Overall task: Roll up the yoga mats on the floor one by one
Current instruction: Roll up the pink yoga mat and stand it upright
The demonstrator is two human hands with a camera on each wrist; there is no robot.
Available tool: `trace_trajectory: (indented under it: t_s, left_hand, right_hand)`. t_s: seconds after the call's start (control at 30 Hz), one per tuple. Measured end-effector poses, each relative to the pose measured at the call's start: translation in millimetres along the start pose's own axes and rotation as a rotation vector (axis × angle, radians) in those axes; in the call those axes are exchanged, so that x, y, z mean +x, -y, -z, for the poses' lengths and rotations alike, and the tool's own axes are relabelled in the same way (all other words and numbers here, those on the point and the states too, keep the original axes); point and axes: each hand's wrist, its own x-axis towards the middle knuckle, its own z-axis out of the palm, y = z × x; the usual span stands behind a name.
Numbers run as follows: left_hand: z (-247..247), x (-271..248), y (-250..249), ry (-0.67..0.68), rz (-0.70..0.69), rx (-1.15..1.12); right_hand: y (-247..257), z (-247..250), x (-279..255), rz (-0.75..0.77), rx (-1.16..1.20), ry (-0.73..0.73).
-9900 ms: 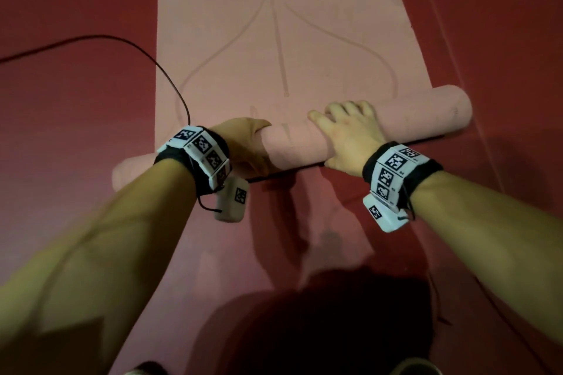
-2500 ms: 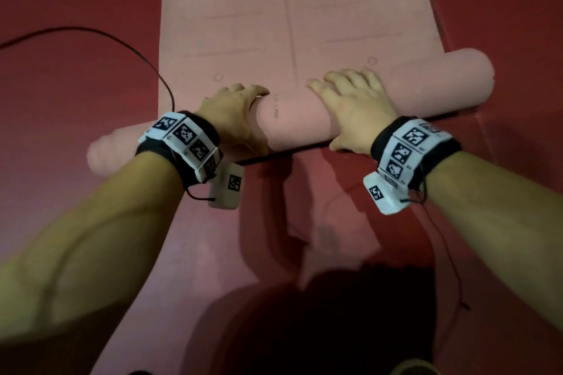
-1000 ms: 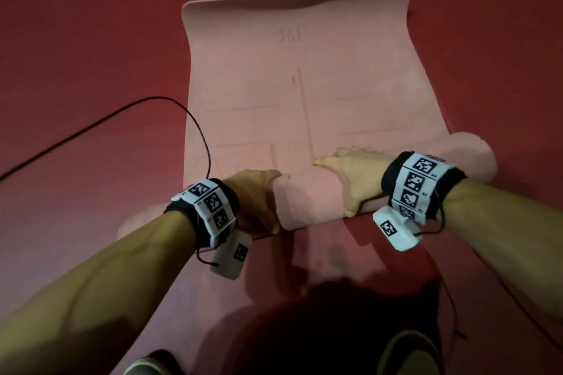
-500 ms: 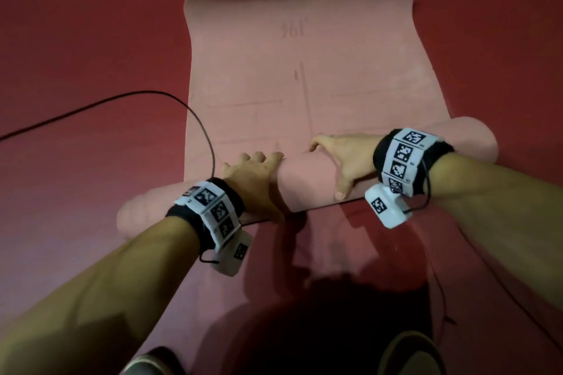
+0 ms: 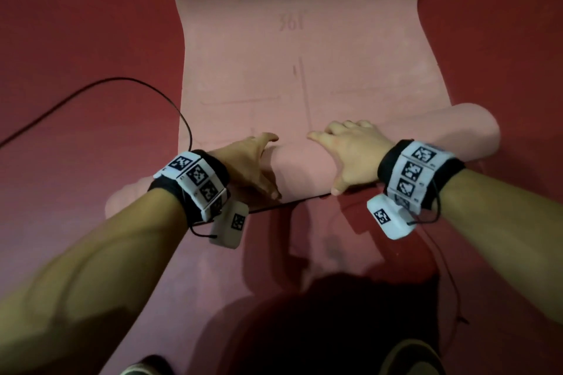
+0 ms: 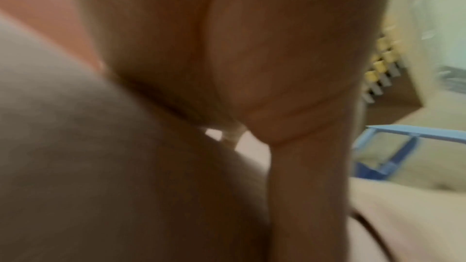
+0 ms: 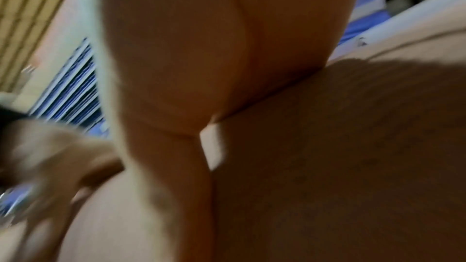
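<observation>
We have both palms on the rolled part of the pink mat (image 5: 301, 170), whose long axis runs left to right across the red floor (image 5: 76, 24). Our left hand (image 5: 246, 164) and right hand (image 5: 353, 155) lie side by side near its middle, fingers stretched flat over the top, gripping nothing. The flat remainder lies on the far side of our fingertips, so we judge the push goes straight away from us, evenly

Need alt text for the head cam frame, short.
Seen from above, both hands press on a half-rolled pink yoga mat on a red floor, left hand and right hand side by side near the roll's middle. The unrolled part stretches ahead; a black cable curves across the floor at left.
</observation>
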Motion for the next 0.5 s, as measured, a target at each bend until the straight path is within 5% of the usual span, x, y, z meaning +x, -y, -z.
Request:
trace_trajectory:
  t_s: [0.2,0.37,0.5]
  left_hand:
    - [-15.4,1.6,-12.9,-0.180,0.001,0.310]
    - [8.0,12.2,-9.5,-0.057,0.001,0.160]
    - [17.3,20.5,-7.6,0.008,0.000,0.090]
  right_hand:
    - [-12.3,27.2,21.6,0.015,0.252,0.148]
    - [-9.9,13.9,8.6,0.005,0.153,-0.087]
    - [2.1,-5.1,-0.1,-0.006,-0.092,-0.138]
